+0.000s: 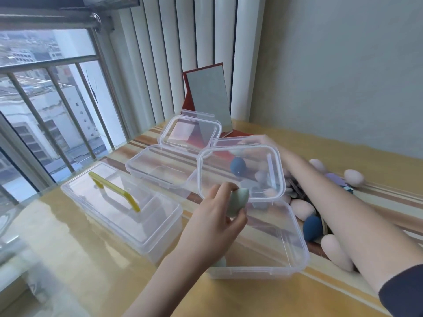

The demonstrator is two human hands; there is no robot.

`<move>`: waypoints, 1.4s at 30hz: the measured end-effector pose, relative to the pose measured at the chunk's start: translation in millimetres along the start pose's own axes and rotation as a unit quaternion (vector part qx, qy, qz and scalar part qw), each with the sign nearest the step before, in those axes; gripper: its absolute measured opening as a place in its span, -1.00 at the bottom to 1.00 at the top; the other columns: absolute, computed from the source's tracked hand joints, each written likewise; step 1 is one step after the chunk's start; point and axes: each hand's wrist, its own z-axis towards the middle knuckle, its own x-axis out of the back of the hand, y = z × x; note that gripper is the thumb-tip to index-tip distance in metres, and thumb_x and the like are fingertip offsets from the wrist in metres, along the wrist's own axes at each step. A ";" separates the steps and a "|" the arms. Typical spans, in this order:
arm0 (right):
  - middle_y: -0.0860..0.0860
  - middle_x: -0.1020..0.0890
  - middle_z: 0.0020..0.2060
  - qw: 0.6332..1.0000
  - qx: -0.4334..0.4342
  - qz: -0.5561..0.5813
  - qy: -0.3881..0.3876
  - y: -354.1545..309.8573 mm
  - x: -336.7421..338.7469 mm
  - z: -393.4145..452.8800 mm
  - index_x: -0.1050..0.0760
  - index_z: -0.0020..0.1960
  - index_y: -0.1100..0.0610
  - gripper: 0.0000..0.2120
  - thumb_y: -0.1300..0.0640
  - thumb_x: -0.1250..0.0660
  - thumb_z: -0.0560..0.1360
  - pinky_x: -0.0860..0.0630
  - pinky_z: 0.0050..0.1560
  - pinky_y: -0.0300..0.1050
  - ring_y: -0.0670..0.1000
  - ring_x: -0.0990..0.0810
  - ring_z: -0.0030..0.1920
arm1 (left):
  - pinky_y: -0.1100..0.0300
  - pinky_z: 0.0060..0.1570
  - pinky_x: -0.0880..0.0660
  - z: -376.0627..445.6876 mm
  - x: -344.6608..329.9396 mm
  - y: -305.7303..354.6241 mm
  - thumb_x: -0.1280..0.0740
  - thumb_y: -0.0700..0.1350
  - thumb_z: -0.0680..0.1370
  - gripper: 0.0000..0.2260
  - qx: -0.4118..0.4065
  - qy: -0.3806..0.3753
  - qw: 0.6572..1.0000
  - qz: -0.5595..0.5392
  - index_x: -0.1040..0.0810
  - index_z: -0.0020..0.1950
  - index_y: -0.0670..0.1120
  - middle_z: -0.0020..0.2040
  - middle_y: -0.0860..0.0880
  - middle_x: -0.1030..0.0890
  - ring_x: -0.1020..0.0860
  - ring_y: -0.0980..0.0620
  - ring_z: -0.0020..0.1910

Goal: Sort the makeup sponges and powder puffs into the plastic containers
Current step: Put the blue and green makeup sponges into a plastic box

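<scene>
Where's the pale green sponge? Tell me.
In the head view, the pale green sponge is pinched in the left hand, held over the left rim of the near open container, just below its raised lid.

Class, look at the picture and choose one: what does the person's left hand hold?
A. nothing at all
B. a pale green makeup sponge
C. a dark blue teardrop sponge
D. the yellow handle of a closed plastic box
B: the left hand has its fingers curled round a pale green makeup sponge, held above the open clear plastic container.
</scene>
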 end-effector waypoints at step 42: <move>-0.12 -0.54 0.28 0.994 -0.016 -0.018 0.108 78.2 47.0 -176.7 -0.64 -0.15 0.02 -0.87 0.13 -0.34 0.53 -0.34 0.26 -0.10 -0.09 -0.45 0.30 | 0.22 -0.37 -0.47 16.1 -11.8 26.0 -0.26 0.16 0.50 -0.69 0.195 -0.047 0.902 -0.382 -0.45 0.11 -0.01 0.09 -0.09 -0.55 -0.62 0.11 -0.08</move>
